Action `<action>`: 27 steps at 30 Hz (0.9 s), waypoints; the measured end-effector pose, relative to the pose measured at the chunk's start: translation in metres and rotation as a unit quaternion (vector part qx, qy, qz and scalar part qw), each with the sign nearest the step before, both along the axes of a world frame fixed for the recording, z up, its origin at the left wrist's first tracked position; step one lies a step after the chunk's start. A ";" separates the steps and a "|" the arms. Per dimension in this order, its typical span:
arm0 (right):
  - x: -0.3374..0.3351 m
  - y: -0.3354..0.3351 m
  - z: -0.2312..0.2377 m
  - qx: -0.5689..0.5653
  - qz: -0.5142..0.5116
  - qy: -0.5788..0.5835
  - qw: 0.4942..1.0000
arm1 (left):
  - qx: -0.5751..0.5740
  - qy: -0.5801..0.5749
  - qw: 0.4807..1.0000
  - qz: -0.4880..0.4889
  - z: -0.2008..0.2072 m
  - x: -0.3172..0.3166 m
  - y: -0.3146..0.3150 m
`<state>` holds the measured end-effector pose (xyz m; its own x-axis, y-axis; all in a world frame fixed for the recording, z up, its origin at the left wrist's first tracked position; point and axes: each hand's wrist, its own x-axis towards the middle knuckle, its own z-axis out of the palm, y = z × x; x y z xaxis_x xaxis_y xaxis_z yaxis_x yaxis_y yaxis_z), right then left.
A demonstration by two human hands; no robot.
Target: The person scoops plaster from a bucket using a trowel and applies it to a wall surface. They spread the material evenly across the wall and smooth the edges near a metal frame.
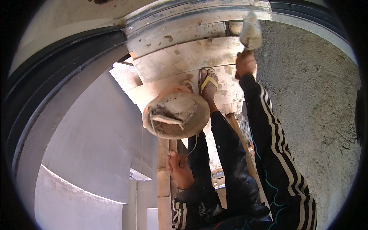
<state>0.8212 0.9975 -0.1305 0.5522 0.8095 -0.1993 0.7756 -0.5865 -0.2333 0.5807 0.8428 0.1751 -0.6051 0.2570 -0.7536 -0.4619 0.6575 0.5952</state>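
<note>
A round bucket point(200, 122) hangs tilted in front of my legs, with grey mortar point(182, 104) inside and a pale, stick-like piece point(167, 120) lying in it. My left hand point(179, 168) is closed around the bucket's thin wire handle point(196, 145), below the rim in the picture. Far ahead and to the right, my right hand point(246, 63) grips a trowel point(251, 32). Its blade points away from me, next to the edge of the rough grey plastered wall point(310, 88), and is slightly blurred. Whether the blade touches the wall I cannot tell.
My foot point(209, 82), in a yellow-strapped flip-flop, stands on pale boards point(165, 65) spotted with stains. Gaps between the boards show a lower level. Smooth grey wall point(99, 134) and a dark frame point(69, 51) lie to the left. A thin teal cord point(264, 172) runs along my right sleeve.
</note>
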 end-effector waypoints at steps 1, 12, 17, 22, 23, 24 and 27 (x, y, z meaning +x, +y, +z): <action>0.007 -0.014 -0.030 0.054 0.094 -0.131 0.985 | -0.015 0.007 0.999 -0.035 0.002 -0.003 -0.002; -0.163 -0.044 0.080 -0.065 0.095 0.243 0.963 | -0.073 0.073 0.990 0.094 0.021 -0.039 -0.043; -0.162 -0.036 0.040 -0.078 0.018 0.236 0.968 | -0.052 0.012 0.991 0.121 0.021 -0.056 -0.049; -0.207 -0.037 0.077 -0.181 0.224 0.248 0.925 | -0.019 -0.019 0.985 0.169 0.020 -0.066 -0.057; -0.210 -0.034 0.082 -0.182 0.214 0.279 0.918 | -0.016 -0.018 0.985 0.168 0.020 -0.066 -0.059; -0.212 -0.031 0.087 -0.153 0.186 0.265 0.934 | -0.014 -0.017 0.986 0.167 0.021 -0.067 -0.061; -0.212 -0.028 0.087 -0.124 0.147 0.210 0.958 | -0.014 -0.030 0.986 0.163 0.020 -0.067 -0.063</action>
